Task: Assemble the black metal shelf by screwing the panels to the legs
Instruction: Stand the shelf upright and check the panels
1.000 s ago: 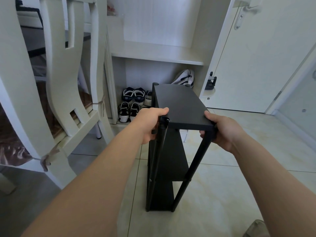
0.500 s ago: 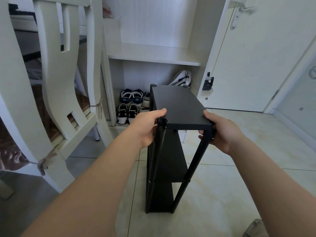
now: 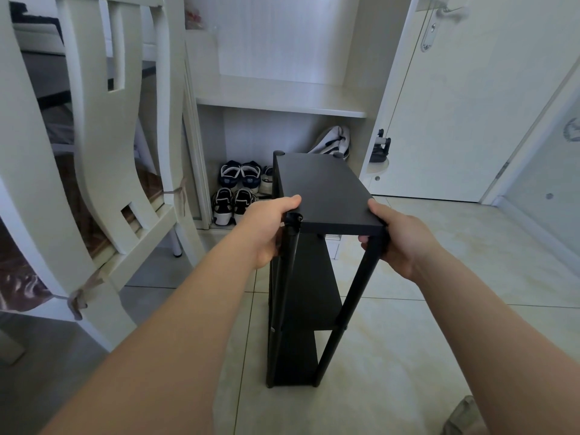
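the upright black metal three-tier shelf at frame centre is gripped at its near top corners, the left hand and right hand each curled round a corner, seemingly to steady it.

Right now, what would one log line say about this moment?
item: black metal shelf upright on tiled floor | left hand: grips near-left corner | right hand: grips near-right corner

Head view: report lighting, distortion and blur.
Head view: soft, dim light; wide-angle lens bows the white door and white wooden chair; the black metal shelf reads nearly featureless below its top; left hand and right hand sharp.
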